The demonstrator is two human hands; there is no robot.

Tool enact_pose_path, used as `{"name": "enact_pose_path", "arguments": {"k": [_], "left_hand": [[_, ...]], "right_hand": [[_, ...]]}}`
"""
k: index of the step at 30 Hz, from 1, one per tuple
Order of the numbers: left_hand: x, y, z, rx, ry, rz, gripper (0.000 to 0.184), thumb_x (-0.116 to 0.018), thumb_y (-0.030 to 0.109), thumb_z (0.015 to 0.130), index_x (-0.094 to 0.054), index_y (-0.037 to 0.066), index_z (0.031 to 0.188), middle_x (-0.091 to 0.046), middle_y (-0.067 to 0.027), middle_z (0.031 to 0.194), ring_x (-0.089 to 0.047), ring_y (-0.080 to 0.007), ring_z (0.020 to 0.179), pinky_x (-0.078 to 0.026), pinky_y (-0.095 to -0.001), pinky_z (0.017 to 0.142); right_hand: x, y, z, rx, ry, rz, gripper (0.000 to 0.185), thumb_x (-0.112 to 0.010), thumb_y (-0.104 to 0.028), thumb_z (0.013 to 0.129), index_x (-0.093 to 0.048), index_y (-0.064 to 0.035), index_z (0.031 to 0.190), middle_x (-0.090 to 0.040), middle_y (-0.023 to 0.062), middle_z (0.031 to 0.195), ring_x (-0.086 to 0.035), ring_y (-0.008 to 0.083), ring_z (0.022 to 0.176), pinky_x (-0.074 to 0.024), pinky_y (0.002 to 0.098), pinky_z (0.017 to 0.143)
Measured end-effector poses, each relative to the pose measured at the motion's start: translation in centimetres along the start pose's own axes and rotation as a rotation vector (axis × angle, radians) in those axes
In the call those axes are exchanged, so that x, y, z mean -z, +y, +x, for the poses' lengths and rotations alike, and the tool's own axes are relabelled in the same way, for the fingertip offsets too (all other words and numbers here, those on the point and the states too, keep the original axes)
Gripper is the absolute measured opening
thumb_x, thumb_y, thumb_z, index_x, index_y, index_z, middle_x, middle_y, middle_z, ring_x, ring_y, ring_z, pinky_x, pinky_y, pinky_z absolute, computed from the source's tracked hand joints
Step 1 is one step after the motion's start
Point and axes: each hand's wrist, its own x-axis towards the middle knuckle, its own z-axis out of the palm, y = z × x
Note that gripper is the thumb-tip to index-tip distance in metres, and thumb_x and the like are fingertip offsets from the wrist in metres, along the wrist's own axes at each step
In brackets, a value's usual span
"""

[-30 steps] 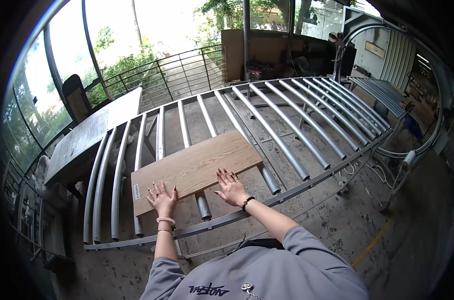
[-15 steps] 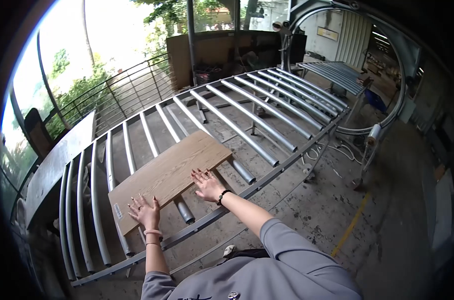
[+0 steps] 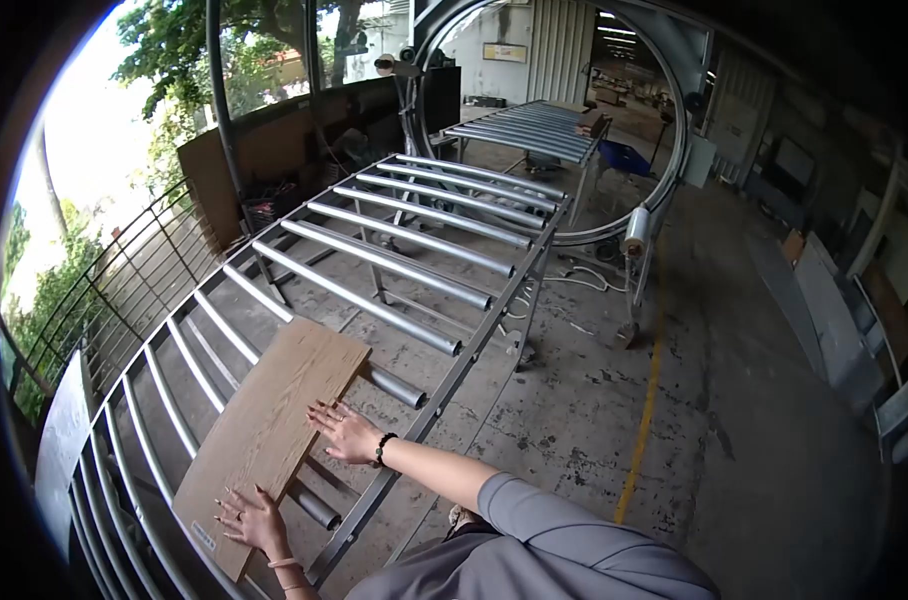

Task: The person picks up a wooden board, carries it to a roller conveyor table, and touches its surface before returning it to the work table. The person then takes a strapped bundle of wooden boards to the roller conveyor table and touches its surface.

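Workshop floor (image 3: 574, 400): roller conveyor (image 3: 414, 327).
Left hand (image 3: 257, 522): unclenched, spread flat on wood-grained board (image 3: 274, 410), labelled end.
Right hand (image 3: 346, 435): unclenched, fingers laid on its near long edge.
Board: on conveyor, just inside near edge.
Beyond far end: large ring (image 3: 683, 120).

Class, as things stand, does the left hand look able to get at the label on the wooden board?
Probably yes: the left hand is spread open on the wooden board, and the label lies uncovered close beside it, with nothing visible in the way.
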Motion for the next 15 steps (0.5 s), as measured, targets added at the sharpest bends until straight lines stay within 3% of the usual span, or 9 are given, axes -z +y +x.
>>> {"name": "enact_pose_path", "arguments": {"k": [15], "left_hand": [[0.6, 17.8, -3.4, -0.036, -0.007, 0.095, 0.070, -0.029, 0.059, 0.092, -0.023, 0.016, 0.147, -0.021, -0.0174, 0.151, -0.019, -0.0465, 0.135, -0.017, -0.0627, 0.105]], "right_hand": [[2.3, 16.0, -3.1, -0.007, 0.126, 0.054, 0.070, -0.048, -0.036, 0.088, -0.022, -0.0044, 0.145, -0.015, 0.0113, 0.153, -0.008, 0.0257, 0.143, -0.0067, 0.0449, 0.115]]}}
